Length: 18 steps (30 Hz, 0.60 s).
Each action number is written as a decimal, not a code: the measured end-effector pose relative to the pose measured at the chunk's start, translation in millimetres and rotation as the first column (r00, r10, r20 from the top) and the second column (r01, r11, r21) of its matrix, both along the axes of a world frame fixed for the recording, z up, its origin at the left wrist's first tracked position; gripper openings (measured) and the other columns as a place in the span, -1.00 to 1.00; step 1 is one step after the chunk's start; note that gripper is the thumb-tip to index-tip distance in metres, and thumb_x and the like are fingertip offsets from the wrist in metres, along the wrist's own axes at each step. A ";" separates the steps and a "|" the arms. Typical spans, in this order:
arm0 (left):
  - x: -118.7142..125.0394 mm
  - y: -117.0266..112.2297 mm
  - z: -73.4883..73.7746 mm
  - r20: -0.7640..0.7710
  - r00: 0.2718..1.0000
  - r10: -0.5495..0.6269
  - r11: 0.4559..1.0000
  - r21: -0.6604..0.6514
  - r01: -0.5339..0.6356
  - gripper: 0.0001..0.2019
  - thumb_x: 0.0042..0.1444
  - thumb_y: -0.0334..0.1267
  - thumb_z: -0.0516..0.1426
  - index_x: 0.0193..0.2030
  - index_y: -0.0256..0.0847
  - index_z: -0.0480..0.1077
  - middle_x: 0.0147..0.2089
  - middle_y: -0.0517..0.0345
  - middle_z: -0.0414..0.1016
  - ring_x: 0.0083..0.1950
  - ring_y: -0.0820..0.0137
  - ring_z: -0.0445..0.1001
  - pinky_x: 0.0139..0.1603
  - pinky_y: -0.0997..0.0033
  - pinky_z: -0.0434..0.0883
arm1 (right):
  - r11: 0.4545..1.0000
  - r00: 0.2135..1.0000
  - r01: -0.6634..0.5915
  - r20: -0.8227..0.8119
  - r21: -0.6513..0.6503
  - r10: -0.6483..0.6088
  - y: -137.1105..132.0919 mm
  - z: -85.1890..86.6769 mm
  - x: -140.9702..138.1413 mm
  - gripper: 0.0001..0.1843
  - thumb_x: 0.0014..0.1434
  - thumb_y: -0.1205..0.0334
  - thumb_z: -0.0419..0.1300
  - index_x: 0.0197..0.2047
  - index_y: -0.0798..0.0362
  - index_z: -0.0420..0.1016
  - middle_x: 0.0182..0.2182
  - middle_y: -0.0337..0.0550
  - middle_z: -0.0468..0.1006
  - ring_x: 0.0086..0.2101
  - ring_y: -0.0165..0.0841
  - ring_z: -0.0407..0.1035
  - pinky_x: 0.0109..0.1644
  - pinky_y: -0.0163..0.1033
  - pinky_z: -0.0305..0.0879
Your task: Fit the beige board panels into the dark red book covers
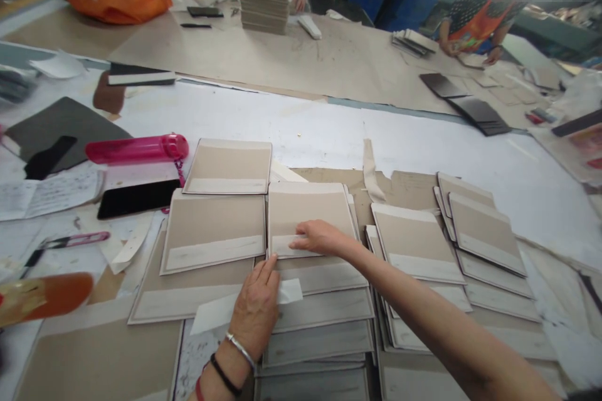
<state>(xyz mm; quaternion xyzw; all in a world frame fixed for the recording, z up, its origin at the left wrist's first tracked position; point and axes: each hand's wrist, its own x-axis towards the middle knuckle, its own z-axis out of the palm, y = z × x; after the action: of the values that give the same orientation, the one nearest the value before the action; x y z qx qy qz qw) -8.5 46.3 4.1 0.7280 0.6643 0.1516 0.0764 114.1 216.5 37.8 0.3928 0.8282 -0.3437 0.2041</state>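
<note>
My left hand (258, 301), with a silver bangle and dark cords at the wrist, lies fairly flat. Its fingertips touch the near left corner of a beige panel (305, 203) that has a pale strip along its near edge. Over that same panel reaches my right hand (320, 237), fingers bent and slightly apart at the pale strip, with nothing visible held. Partly under my left hand is a white paper strip (211, 313). More panels (324, 307) overlap in a column towards me, and another panel (214, 222) lies left of my fingers.
More panels (414, 241) lie in overlapping rows at the right. A pink umbrella-like case (136, 149), a black phone (138, 198) and a pink-handled cutter (75, 240) are at the left. Across the table, one person stands behind a panel stack (263, 3); another works at the far right.
</note>
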 end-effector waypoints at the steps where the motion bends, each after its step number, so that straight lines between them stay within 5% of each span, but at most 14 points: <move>1: -0.2 0.7 0.7 -0.009 1.000 -0.006 1.000 0.024 0.006 -0.64 -0.16 -0.71 -0.11 -0.38 -0.33 0.39 0.02 -0.16 0.45 0.01 0.18 0.41 0.04 0.16 0.44 | 1.000 1.000 0.001 0.009 -0.006 -0.001 1.7 4.0 7.6 -0.71 0.07 0.01 0.17 -0.35 0.08 0.49 -0.41 -0.14 0.53 -0.41 -0.36 0.31 -0.47 -0.34 -0.03; 9: -5.2 1.3 0.2 -0.049 0.995 -0.088 0.991 0.092 0.092 -0.68 -0.17 -0.71 -0.11 -0.44 -0.30 0.34 -0.01 -0.23 0.46 -0.01 0.17 0.43 0.03 0.18 0.45 | 0.977 0.978 0.161 0.113 0.138 -0.177 1.3 14.8 83.0 -0.75 0.17 0.13 0.06 -0.36 0.11 0.46 -0.39 -0.12 0.52 -0.37 -0.34 0.35 -0.41 -0.34 0.04; 18: -11.7 -0.1 -1.9 -0.107 0.977 -0.183 0.979 0.076 0.191 -0.72 -0.23 -0.68 -0.07 -0.44 -0.27 0.24 0.04 -0.34 0.37 0.03 0.09 0.38 0.03 0.10 0.45 | 0.915 0.936 0.297 0.107 0.272 -0.336 -15.1 2.6 91.5 -0.71 0.16 0.03 0.06 -0.24 0.05 0.45 -0.19 -0.06 0.54 -0.18 -0.20 0.40 -0.27 -0.27 0.18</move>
<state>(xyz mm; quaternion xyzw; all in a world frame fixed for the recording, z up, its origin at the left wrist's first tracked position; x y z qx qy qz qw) -20.2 46.1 2.2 0.7965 0.5887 0.1355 0.0256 205.6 201.4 40.4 0.5696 0.7723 -0.2336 0.1567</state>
